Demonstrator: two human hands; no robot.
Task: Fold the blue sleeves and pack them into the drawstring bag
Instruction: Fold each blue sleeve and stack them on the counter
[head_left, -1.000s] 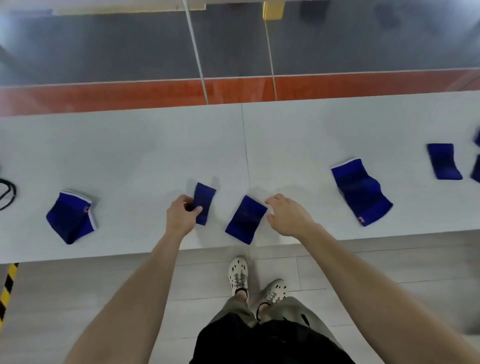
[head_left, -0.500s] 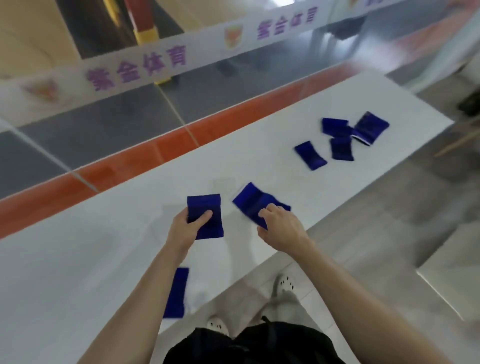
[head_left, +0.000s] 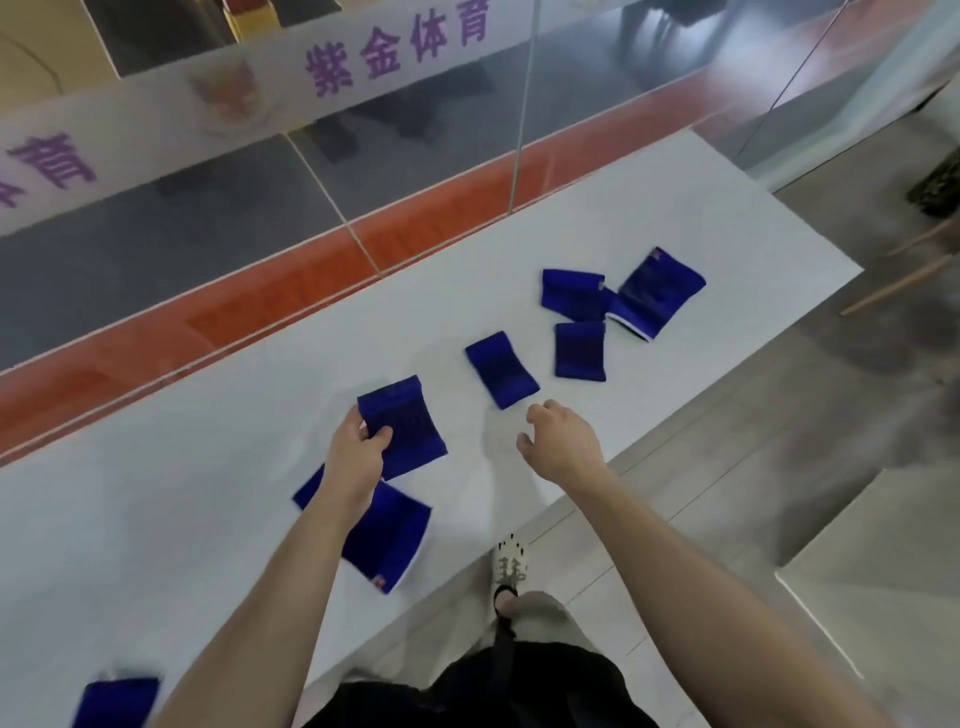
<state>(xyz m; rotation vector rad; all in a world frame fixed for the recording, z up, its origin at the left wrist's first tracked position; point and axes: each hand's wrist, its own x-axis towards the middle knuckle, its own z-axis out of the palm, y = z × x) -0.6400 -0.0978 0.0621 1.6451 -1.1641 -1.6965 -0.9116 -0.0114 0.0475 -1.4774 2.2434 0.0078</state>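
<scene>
A: Head view. Left hand (head_left: 358, 457) pinches a folded sleeve (head_left: 402, 426) by its near corner, thumb on top, and holds it at the desk (head_left: 156, 519) surface. Whether it's lifted or resting, can't tell.

B: Right?

A: Right hand (head_left: 563, 441) is empty, fingers loosely curled and apart, hanging just short of the next small sleeve (head_left: 501, 369). Looks like a reach to gather it.

B: The rest?

A: A larger white-trimmed sleeve (head_left: 387, 535) lies flat under the left forearm, probably parked near the edge for later. Three more sit clustered far right: one folded piece (head_left: 579, 351), another (head_left: 571, 293) touching a bigger trimmed one (head_left: 657, 293). One more sleeve (head_left: 117, 701) at the bottom left corner.

B: Bag?

A: Drawstring bag isn't in view. Judging by that, packing hasn't started; he's likely stacking pieces in the left hand first.
</scene>
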